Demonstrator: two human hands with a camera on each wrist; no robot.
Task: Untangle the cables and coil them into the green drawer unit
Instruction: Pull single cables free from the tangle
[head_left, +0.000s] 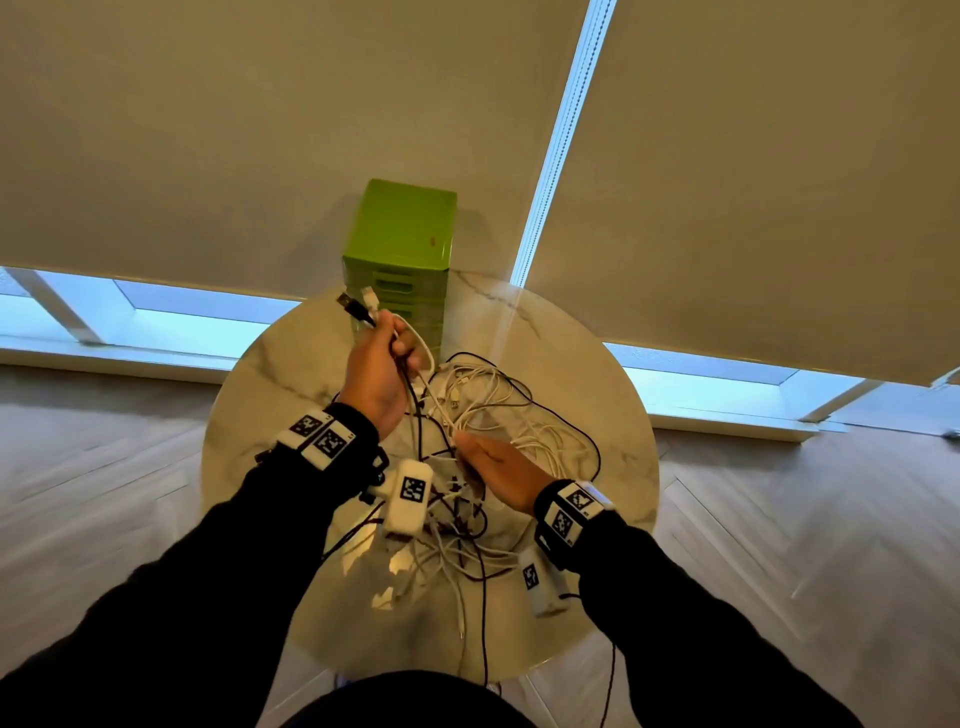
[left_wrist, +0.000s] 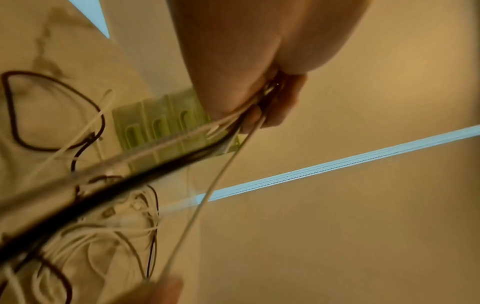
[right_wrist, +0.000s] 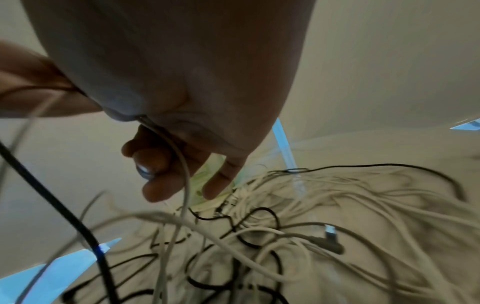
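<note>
The green drawer unit (head_left: 402, 234) stands at the far edge of the round marble table (head_left: 597, 364), drawers shut. My left hand (head_left: 400, 343) is raised in front of it and grips a black cable (head_left: 413, 400) and a white cable (head_left: 434, 400), whose USB plugs (head_left: 358, 304) stick out above the fist. In the left wrist view its curled fingers (left_wrist: 272, 115) clamp both cables, which run taut down to the left. My right hand (head_left: 460, 441) is lower and pinches the white cable (right_wrist: 182, 164) between thumb and fingers. A tangle of black and white cables (head_left: 519, 421) lies beneath.
Cables spread over most of the table's middle and right side (right_wrist: 337, 195), and some strands hang over the near edge (head_left: 483, 649). Roller blinds (head_left: 260, 130) hang close behind the drawer unit. Wooden floor (head_left: 779, 519) surrounds the table.
</note>
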